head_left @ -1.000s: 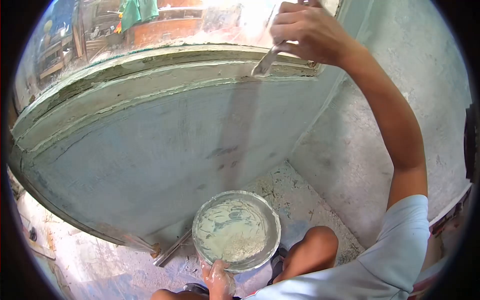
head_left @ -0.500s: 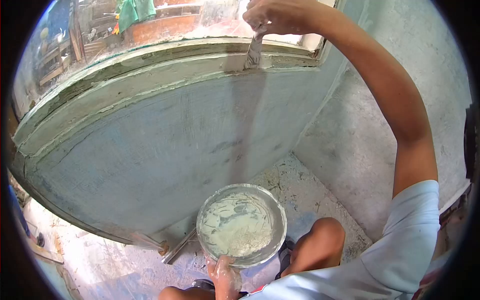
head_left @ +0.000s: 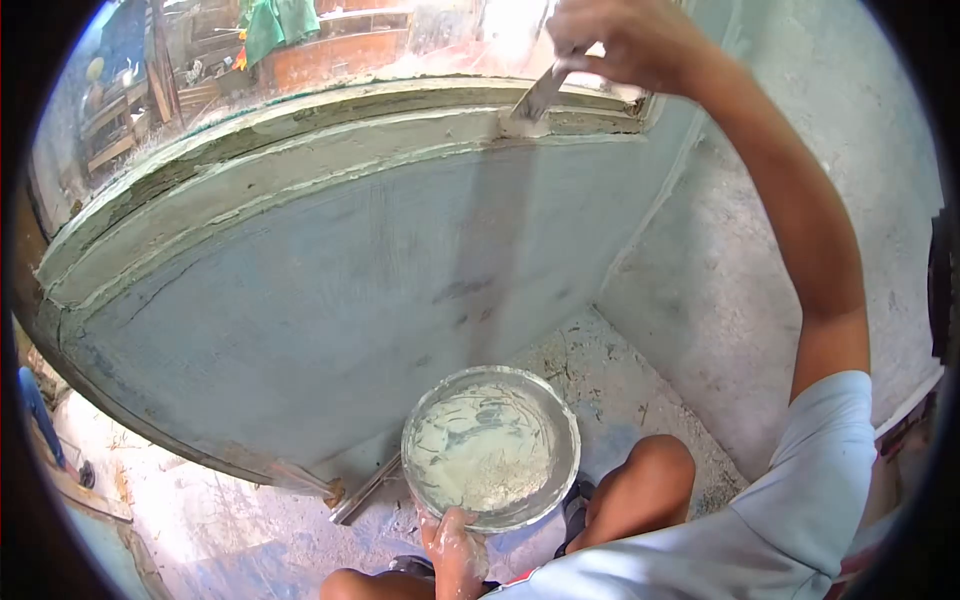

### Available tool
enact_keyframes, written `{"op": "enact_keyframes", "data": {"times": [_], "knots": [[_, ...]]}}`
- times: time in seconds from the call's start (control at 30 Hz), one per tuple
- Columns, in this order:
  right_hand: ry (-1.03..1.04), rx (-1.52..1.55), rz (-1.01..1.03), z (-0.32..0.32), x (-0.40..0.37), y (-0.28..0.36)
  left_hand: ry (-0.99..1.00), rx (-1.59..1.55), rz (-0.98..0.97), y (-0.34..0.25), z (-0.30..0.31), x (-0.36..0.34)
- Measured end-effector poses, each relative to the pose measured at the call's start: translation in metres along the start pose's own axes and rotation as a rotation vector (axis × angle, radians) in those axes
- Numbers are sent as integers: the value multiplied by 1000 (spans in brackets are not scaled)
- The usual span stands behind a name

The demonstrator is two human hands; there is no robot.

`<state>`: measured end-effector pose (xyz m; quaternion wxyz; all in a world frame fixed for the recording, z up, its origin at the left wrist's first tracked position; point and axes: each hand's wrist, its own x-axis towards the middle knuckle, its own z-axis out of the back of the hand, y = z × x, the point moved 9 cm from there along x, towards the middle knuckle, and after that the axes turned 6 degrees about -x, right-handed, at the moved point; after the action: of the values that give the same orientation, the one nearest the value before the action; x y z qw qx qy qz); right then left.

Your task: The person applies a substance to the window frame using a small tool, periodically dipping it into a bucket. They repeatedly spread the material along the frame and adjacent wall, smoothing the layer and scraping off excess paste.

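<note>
You are gripping the narrow grey metal putty knife (head_left: 535, 100) in your right hand (head_left: 625, 40), fingers closed tight around its handle. The blade is slanting down and to the left from that hand, its tip touching the pale green plastered window ledge (head_left: 300, 130) just beside the ledge's right-hand corner. The knife's long axis is running from the fist above to the ledge below, at a tilt rather than upright.

Well below your right hand, your left hand (head_left: 455, 555) is clamping the near rim of the round shallow metal pan (head_left: 408, 445), which is carrying a thin smear of whitish paste. The pan is hovering low, close to your bare knee (head_left: 650, 490), so your left hand is the nearer one to it and your right arm is stretching far up and away.

Between the two hands, the blue-grey plastered wall (head_left: 330, 290) is dropping to the dusty concrete floor (head_left: 620, 400), where a thin metal bar (head_left: 360, 490) is lying just left of the pan.
</note>
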<state>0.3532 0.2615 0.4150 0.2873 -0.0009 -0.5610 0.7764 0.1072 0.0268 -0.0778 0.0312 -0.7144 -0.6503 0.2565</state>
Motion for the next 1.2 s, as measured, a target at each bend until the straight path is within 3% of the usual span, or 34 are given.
{"op": "enact_keyframes", "data": {"times": [0.1, 0.2, 0.53, 0.7, 0.93, 1.2], "knots": [[-2, -23, 13, 22, 40, 73, 6, -11, -1, 1, -1, 8], [-4, -27, 20, 27, 43, 91, -5, -11, -3, 4, 0, 8], [4, -58, 16, 19, 62, 88, -16, 12, 3, 2, 5, 10], [4, -52, 32, 12, 9, 29, -46, 12, 3, 6, 9, 5], [15, -83, 30, 20, 55, 98, -45, 26, 13, 3, 6, 8], [25, -117, 17, 23, 64, 104, -42, 51, 20, 2, 2, 7]]}}
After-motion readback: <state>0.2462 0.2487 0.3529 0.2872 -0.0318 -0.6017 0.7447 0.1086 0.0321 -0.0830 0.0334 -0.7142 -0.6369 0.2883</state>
